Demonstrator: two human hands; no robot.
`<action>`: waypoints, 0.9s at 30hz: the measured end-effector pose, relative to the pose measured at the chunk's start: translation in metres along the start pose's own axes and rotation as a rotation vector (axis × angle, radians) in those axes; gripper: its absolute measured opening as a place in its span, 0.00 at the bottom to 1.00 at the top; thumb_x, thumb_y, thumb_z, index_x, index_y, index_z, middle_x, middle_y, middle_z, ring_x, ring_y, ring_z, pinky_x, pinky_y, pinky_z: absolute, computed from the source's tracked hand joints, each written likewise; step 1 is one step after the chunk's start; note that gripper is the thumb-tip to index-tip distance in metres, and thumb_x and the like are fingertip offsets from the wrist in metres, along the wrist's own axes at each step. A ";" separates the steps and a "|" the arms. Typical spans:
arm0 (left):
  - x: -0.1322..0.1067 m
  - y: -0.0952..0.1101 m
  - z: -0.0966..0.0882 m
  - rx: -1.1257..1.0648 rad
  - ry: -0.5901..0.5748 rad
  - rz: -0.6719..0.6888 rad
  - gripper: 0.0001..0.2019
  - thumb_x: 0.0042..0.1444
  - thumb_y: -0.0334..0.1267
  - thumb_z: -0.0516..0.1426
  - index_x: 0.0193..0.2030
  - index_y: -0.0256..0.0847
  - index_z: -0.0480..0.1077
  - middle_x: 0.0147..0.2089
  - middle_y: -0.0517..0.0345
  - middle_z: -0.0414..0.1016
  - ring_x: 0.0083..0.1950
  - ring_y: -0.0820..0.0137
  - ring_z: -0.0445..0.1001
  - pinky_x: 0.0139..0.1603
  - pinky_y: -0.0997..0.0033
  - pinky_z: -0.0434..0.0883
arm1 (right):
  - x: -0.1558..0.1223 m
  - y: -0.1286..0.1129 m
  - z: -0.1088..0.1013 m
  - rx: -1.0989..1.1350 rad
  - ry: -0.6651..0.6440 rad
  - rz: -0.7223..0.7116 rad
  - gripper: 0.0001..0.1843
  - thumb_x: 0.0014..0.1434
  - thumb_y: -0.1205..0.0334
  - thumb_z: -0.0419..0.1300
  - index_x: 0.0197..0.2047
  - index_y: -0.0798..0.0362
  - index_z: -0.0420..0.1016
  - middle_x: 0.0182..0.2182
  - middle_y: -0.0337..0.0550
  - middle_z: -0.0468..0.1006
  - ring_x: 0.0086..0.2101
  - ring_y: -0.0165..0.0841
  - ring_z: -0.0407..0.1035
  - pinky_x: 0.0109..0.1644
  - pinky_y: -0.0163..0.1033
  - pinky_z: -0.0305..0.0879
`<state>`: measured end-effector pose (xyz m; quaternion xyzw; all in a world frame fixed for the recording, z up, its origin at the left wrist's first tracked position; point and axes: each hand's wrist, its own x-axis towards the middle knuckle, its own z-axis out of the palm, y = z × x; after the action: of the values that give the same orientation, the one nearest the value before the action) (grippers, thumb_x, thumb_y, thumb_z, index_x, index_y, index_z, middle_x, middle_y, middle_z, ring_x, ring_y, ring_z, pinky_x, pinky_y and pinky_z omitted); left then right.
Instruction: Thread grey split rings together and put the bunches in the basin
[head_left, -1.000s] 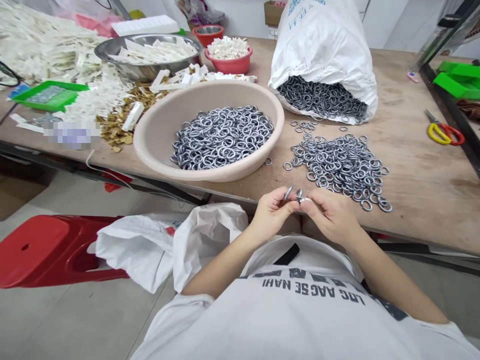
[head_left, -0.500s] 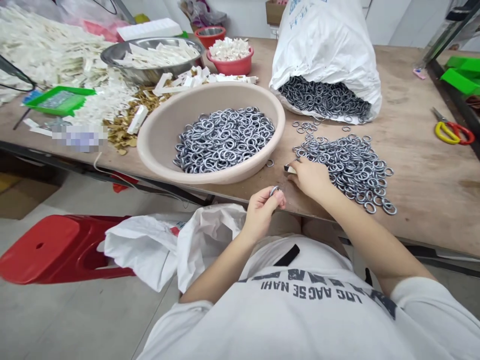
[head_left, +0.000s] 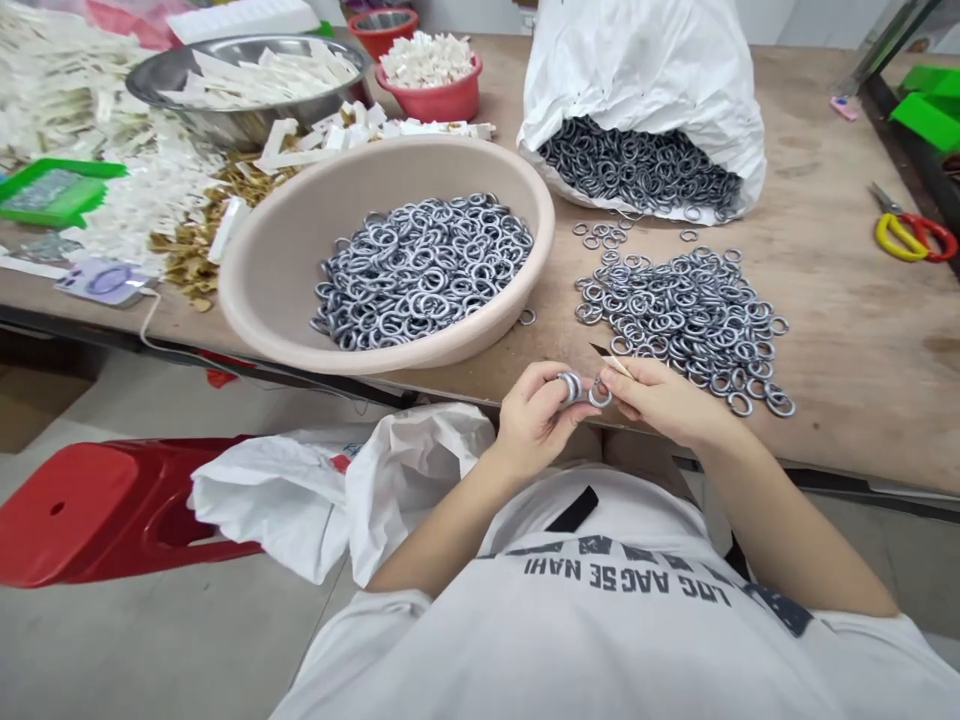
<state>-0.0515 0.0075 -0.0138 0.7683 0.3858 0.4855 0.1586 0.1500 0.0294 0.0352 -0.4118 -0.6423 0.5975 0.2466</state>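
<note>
My left hand (head_left: 531, 418) is closed on a few grey metal rings (head_left: 570, 388), stacked by its bent forefinger. Between the fingertips of both hands is another ring (head_left: 598, 394); I cannot tell which hand bears it. My right hand (head_left: 664, 398) is closed round a slim knife (head_left: 618, 368) with a pale handle and a dark pointed tip. Just beyond that hand, a pile of loose grey rings (head_left: 690, 315) lies on the table. To the left stands a wide beige basin (head_left: 262, 290) with many more rings in it.
A white sack (head_left: 645, 70) spills rings at the back. Red-and-yellow scissors (head_left: 911, 235) lie at the right. Behind the basin are a steel bowl (head_left: 240, 125) and a red bowl (head_left: 442, 100) of white pieces. A phone (head_left: 105, 282) with a cable lies left; a red stool (head_left: 75, 510) stands below.
My right hand has come from the edge of the ring pile to meet my left hand, and a ring now shows between them. The view has shifted slightly.
</note>
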 end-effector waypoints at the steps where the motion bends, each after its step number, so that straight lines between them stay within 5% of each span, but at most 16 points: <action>1: 0.000 0.000 0.001 0.002 -0.020 0.019 0.10 0.58 0.41 0.64 0.46 0.43 0.76 0.44 0.51 0.77 0.45 0.66 0.75 0.47 0.66 0.72 | -0.001 -0.001 0.001 0.007 0.022 -0.008 0.23 0.67 0.42 0.52 0.31 0.51 0.66 0.19 0.30 0.58 0.21 0.26 0.50 0.25 0.35 0.46; 6: -0.003 0.000 0.005 -0.035 -0.110 0.006 0.06 0.61 0.40 0.61 0.40 0.40 0.74 0.36 0.53 0.76 0.37 0.69 0.73 0.40 0.70 0.70 | -0.002 -0.001 0.010 0.086 0.096 -0.052 0.23 0.66 0.41 0.53 0.29 0.51 0.65 0.18 0.30 0.57 0.20 0.26 0.48 0.24 0.35 0.45; 11: -0.006 0.003 0.011 -0.101 -0.012 -0.093 0.11 0.63 0.44 0.59 0.34 0.40 0.71 0.28 0.60 0.70 0.31 0.72 0.69 0.34 0.72 0.65 | -0.001 0.006 0.023 0.078 0.208 -0.122 0.22 0.64 0.42 0.58 0.31 0.52 0.66 0.24 0.32 0.62 0.25 0.26 0.54 0.29 0.34 0.51; 17: -0.006 0.008 0.011 -0.374 -0.061 -0.298 0.12 0.64 0.47 0.58 0.37 0.41 0.73 0.33 0.57 0.76 0.35 0.69 0.73 0.39 0.70 0.68 | -0.010 0.010 0.017 -0.352 0.453 -0.219 0.21 0.66 0.44 0.56 0.30 0.52 0.67 0.25 0.35 0.65 0.28 0.28 0.59 0.32 0.36 0.51; 21: -0.004 0.008 0.009 -0.418 -0.042 -0.353 0.14 0.63 0.49 0.58 0.35 0.40 0.73 0.32 0.58 0.76 0.33 0.71 0.72 0.37 0.72 0.67 | -0.025 0.005 0.018 -0.610 0.404 -0.294 0.21 0.69 0.48 0.52 0.29 0.52 0.65 0.26 0.37 0.65 0.28 0.28 0.60 0.33 0.37 0.49; 27: -0.004 0.009 0.007 -0.362 -0.039 -0.282 0.12 0.62 0.47 0.59 0.36 0.40 0.74 0.31 0.58 0.75 0.33 0.71 0.71 0.36 0.72 0.65 | -0.027 0.005 0.020 -0.716 0.373 -0.272 0.25 0.70 0.47 0.49 0.25 0.52 0.59 0.24 0.37 0.65 0.27 0.28 0.59 0.32 0.37 0.47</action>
<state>-0.0427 -0.0008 -0.0138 0.6750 0.3929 0.5048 0.3676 0.1494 -0.0044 0.0314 -0.4841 -0.8020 0.2142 0.2766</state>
